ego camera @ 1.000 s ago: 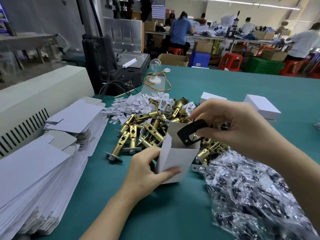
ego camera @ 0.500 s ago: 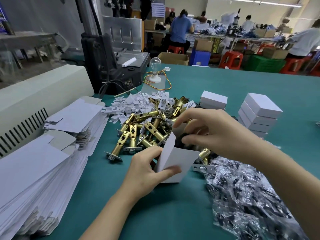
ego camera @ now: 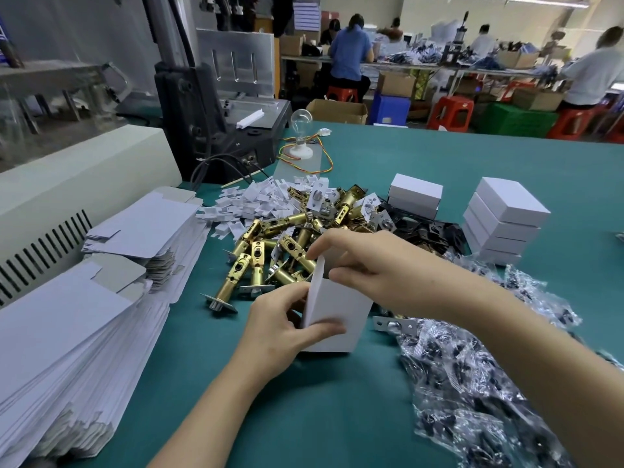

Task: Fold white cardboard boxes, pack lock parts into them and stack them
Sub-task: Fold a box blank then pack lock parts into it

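A white cardboard box point(ego camera: 337, 305) stands upright on the green table, its top open. My left hand point(ego camera: 280, 329) grips its left side, thumb across the front face. My right hand point(ego camera: 368, 265) is over the opening, fingers curled on the top flap; what lies inside is hidden. Behind the box is a heap of brass latch bolts point(ego camera: 266, 251). Black plates point(ego camera: 425, 231) lie to the right of the heap. A stack of closed white boxes point(ego camera: 503, 221) stands at the right, with another closed white box point(ego camera: 415, 194) near it.
Flat unfolded box blanks point(ego camera: 67, 332) are piled along the left, beside a cream machine point(ego camera: 67, 184). Clear bags of small dark parts point(ego camera: 479, 393) cover the right front. White plastic pieces point(ego camera: 256, 201) lie behind the brass heap. A bulb on a wired base point(ego camera: 300, 130) stands further back.
My right hand lowered a black plate into the box, and now its fingers rest on the top flap. The left hand kept its hold on the box.
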